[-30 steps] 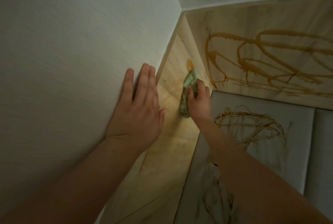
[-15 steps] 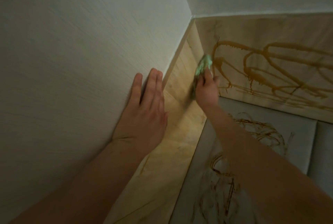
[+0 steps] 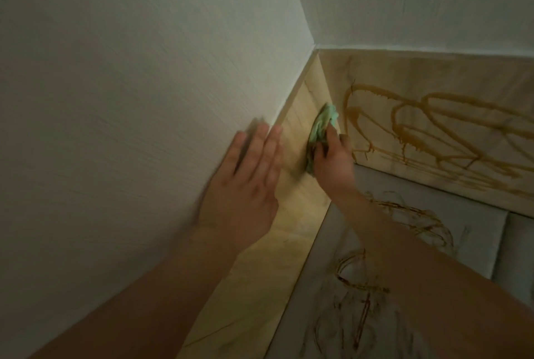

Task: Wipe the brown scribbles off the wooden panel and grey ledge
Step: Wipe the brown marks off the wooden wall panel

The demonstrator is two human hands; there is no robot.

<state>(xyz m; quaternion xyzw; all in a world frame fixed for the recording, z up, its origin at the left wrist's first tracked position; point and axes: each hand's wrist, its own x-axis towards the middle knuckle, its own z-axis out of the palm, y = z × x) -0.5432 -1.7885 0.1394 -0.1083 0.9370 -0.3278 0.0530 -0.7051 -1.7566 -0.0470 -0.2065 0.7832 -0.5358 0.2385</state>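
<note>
While right hand (image 3: 332, 163) grips cloth (image 3: 323, 123), brown scribbles (image 3: 427, 116)

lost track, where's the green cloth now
Head view, right of centre: the right hand grips the green cloth against the wooden panel, left of the brown scribbles.

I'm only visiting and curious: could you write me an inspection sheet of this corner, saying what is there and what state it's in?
Surface: side wooden panel shows no scribbles; back wooden panel and grey ledge carry brown scribbles.
Job's things: green cloth, bunched, against the side wooden panel near the corner.
Clutter: nothing seen.
Hands: left hand flat on the white wall; right hand, fingers curled round the green cloth.
Cables: nothing seen.
Surroundings: white wall above both panels; dim light.
</note>
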